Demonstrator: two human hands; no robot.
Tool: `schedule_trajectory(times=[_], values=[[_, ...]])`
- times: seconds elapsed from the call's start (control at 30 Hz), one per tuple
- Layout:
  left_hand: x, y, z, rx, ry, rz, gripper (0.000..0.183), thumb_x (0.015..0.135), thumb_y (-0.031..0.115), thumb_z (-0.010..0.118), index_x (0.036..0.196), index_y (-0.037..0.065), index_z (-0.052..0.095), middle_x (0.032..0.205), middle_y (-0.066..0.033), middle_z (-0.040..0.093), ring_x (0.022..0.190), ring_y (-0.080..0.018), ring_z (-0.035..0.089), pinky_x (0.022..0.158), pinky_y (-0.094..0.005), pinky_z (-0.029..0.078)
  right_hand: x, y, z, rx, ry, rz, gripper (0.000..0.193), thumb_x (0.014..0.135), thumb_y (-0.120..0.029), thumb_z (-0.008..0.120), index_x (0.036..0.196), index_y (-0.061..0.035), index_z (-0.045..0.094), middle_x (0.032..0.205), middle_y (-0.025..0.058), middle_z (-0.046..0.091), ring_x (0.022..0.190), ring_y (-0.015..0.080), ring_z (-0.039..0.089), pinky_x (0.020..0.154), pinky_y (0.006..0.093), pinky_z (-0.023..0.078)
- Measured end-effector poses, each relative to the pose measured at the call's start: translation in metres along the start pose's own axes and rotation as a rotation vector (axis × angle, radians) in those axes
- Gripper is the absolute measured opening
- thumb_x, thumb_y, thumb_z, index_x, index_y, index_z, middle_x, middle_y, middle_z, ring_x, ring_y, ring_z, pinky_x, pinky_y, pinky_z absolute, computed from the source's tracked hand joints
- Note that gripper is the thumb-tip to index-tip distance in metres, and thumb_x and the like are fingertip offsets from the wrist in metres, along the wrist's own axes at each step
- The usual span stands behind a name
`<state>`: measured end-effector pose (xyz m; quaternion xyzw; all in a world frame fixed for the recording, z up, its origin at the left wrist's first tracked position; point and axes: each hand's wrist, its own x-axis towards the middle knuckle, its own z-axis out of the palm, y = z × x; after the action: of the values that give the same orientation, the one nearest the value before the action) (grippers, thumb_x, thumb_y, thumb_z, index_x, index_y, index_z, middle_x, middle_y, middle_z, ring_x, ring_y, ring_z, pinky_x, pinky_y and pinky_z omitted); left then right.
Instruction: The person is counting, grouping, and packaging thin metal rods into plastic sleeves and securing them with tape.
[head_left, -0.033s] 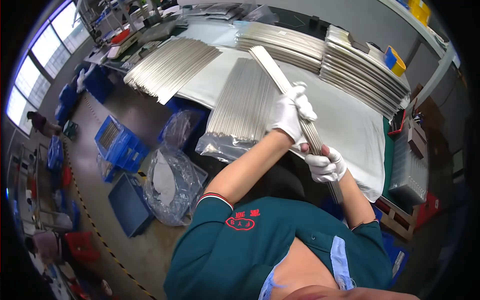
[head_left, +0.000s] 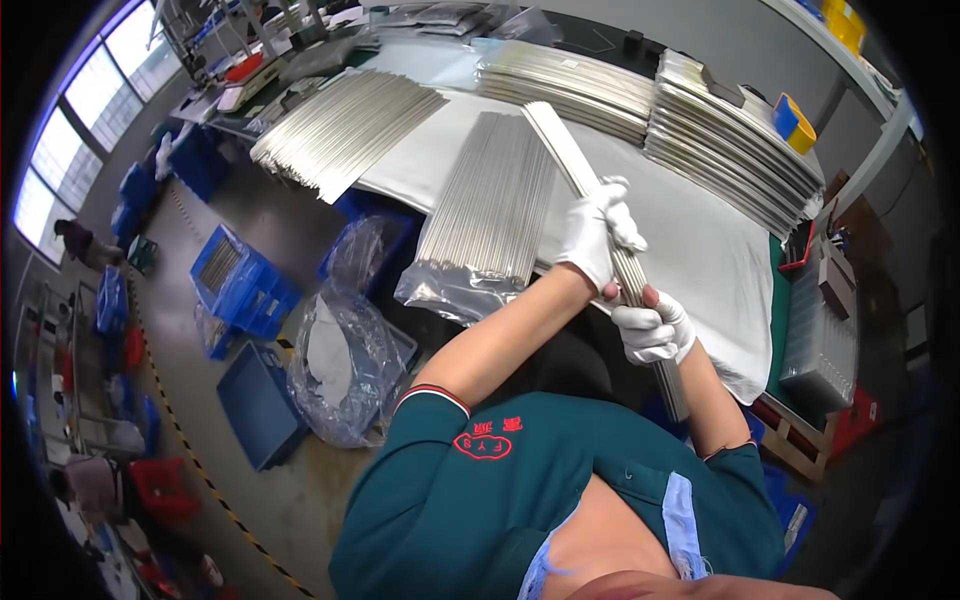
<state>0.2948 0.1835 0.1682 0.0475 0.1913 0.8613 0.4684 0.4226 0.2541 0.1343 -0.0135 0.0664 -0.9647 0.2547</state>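
Observation:
A narrow bundle of thin silvery metal rods (head_left: 562, 148) slants across in front of me, over the white-covered table. My left hand (head_left: 600, 228), in a white glove, is wrapped round its middle. Lower down, my right hand (head_left: 655, 325) grips the same bundle; its glove leaves the thumb and a fingertip bare. The lower end of the rods sticks out below that hand, past the table edge. Left of my left hand lies a flat layer of similar rods (head_left: 485, 190), its near end in a clear plastic bag (head_left: 455, 288).
Another fanned pile of rods (head_left: 345, 125) lies at the far left of the table. Wrapped stacks (head_left: 725, 140) stand at the back right, with a tape roll (head_left: 795, 122) on top. Blue crates (head_left: 245, 280) and a plastic-lined bin (head_left: 345, 370) are on the floor at left.
My left hand has shifted slightly right and down, and the rod bundle's upper end has moved the same way. My right hand stays almost in place, still gripping.

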Motion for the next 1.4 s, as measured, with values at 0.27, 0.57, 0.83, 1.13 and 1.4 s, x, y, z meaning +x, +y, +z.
schedule_trajectory(times=[0.27, 0.57, 0.83, 1.13, 1.4], values=[[-0.067, 0.069, -0.036, 1.593, -0.227, 0.397, 0.044, 0.079, 0.016, 0.064, 0.118, 0.001, 0.049, 0.106, -0.0092, 0.060, 0.096, -0.0135, 0.057, 0.084, -0.0248, 0.044, -0.051, 0.003, -0.019, -0.402, 0.346, -0.182, 0.019, 0.088, -0.028, 0.052, 0.094, -0.0111, 0.047, 0.050, -0.0059, 0.028, 0.033, 0.0027, 0.021, 0.028, 0.0196, 0.017], [-0.129, 0.129, -0.081, 2.635, -0.231, 0.704, 0.057, 0.056, 0.025, 0.073, 0.108, 0.011, 0.053, 0.102, -0.0083, 0.051, 0.098, -0.0278, 0.047, 0.083, -0.0405, 0.036, -0.068, -0.030, -0.070, 0.116, 0.344, -0.312, 0.026, 0.091, -0.030, 0.045, 0.099, -0.0066, 0.050, 0.058, -0.0041, 0.033, 0.042, 0.0036, 0.031, 0.035, 0.0174, 0.027], [-0.070, 0.057, -0.087, 2.359, -0.681, 1.017, 0.011, 0.058, 0.013, 0.056, 0.055, 0.011, 0.046, 0.055, -0.0024, 0.041, 0.061, -0.0184, 0.048, 0.082, -0.0377, 0.040, -0.061, -0.029, -0.074, 0.155, 0.384, -0.291, 0.025, 0.089, -0.033, 0.049, 0.093, -0.0094, 0.054, 0.059, -0.0048, 0.036, 0.043, 0.0038, 0.032, 0.036, 0.0177, 0.029], [-0.031, 0.004, -0.055, 2.241, -0.591, 1.185, 0.009, 0.064, 0.012, 0.058, 0.064, 0.013, 0.050, 0.056, -0.0008, 0.043, 0.059, -0.0186, 0.050, 0.086, -0.0412, 0.038, -0.060, -0.030, -0.068, 0.038, 0.504, -0.318, 0.019, 0.089, -0.029, 0.050, 0.088, -0.0106, 0.052, 0.055, -0.0054, 0.036, 0.040, 0.0031, 0.030, 0.033, 0.0173, 0.026], [-0.071, 0.069, -0.083, 2.350, -0.310, 1.012, 0.010, 0.066, 0.021, 0.068, 0.074, 0.016, 0.063, 0.060, -0.0021, 0.050, 0.059, -0.0202, 0.051, 0.058, -0.0343, 0.042, -0.079, 0.039, -0.006, -0.763, 0.770, -0.249, 0.032, 0.076, -0.021, 0.065, 0.096, -0.0067, 0.045, 0.051, -0.0026, 0.034, 0.034, 0.0071, 0.030, 0.031, 0.0232, 0.026]])
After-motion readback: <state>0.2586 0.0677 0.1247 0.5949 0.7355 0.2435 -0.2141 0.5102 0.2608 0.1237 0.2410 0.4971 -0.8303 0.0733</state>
